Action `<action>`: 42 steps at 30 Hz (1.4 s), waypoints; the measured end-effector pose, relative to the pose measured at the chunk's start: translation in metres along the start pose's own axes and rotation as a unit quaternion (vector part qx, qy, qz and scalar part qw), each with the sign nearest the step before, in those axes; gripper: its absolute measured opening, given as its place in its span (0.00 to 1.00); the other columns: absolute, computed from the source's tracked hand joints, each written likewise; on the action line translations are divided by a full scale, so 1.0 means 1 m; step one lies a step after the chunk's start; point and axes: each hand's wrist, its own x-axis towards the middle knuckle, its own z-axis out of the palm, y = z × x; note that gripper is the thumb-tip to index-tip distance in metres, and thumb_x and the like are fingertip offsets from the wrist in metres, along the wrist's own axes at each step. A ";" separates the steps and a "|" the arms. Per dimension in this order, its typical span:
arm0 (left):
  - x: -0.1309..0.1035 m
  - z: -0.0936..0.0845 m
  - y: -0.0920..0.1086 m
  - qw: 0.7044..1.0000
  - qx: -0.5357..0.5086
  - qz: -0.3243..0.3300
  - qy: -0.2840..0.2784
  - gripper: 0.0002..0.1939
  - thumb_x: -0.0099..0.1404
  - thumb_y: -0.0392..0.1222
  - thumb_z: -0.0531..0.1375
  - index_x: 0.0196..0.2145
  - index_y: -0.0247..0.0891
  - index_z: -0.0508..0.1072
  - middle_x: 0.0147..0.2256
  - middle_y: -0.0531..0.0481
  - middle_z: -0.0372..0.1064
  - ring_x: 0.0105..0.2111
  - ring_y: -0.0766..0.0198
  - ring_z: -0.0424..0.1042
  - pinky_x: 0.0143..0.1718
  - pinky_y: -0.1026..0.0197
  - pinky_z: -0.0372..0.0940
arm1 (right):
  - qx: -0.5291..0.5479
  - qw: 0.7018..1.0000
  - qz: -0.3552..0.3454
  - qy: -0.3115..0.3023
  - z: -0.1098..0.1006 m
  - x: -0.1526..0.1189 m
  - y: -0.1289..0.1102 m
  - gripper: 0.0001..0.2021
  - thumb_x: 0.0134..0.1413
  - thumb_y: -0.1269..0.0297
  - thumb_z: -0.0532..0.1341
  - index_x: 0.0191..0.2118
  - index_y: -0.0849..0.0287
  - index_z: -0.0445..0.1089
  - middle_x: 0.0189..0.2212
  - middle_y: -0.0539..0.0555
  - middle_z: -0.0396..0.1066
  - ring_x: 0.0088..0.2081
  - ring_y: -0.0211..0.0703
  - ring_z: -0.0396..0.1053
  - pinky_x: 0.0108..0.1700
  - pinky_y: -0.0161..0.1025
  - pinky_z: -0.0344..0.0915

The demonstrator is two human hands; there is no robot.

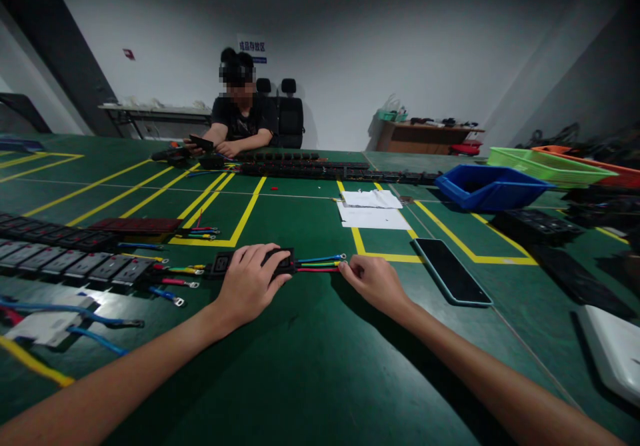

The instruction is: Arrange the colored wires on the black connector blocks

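My left hand (253,279) lies over a short black socket strip (219,263), its fingers curled across the top and gripping it. Blue, yellow-green and red wires (315,265) run from the strip's right end toward my right hand (374,281). The thumb and fingers of that hand are pinched at the wire ends, where the red wire's tip is hidden. A metal ring lug shows at the blue wire's end. To the left of the strip lie rows of longer socket strips (95,266), with ring-lugged wires at their right ends.
A phone (453,271) lies right of my right hand, beyond it a blue bin (490,187) and a green basket (547,167). White papers (373,209) lie ahead. Across the green table (300,379) sits a person (243,116) holding a dark object. A white object (615,349) stands at the right edge.
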 end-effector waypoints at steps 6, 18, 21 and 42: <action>0.000 -0.001 0.000 1.000 0.000 0.002 -0.005 0.21 0.73 0.49 0.58 0.60 0.42 0.69 0.56 0.41 0.70 0.56 0.48 0.68 0.56 0.41 0.62 | -0.093 0.995 0.030 -0.008 -0.004 -0.002 -0.007 0.23 0.64 0.48 0.57 0.21 0.56 0.63 0.19 0.52 0.67 0.22 0.39 0.59 0.27 0.39 0.41; -0.001 0.002 -0.002 1.000 0.005 0.010 0.001 0.21 0.73 0.48 0.59 0.60 0.42 0.69 0.56 0.41 0.70 0.55 0.47 0.68 0.55 0.41 0.62 | -0.087 0.995 0.037 -0.013 -0.005 -0.002 -0.007 0.26 0.67 0.46 0.55 0.21 0.57 0.62 0.18 0.50 0.65 0.22 0.39 0.59 0.28 0.38 0.41; -0.003 0.002 -0.001 0.999 0.008 0.028 0.026 0.21 0.72 0.46 0.59 0.61 0.41 0.68 0.56 0.40 0.69 0.56 0.47 0.67 0.55 0.41 0.62 | 0.024 0.998 0.027 0.056 -0.004 -0.002 0.000 0.24 0.67 0.43 0.53 0.26 0.56 0.64 0.21 0.49 0.66 0.24 0.40 0.62 0.28 0.37 0.47; -0.003 0.001 -0.002 0.995 -0.001 0.088 0.042 0.21 0.72 0.42 0.60 0.61 0.40 0.69 0.57 0.37 0.68 0.56 0.46 0.67 0.55 0.40 0.63 | 0.254 0.960 -0.016 0.117 -0.005 -0.001 0.005 0.24 0.65 0.46 0.56 0.23 0.56 0.59 0.18 0.45 0.56 0.23 0.37 0.55 0.28 0.37 0.50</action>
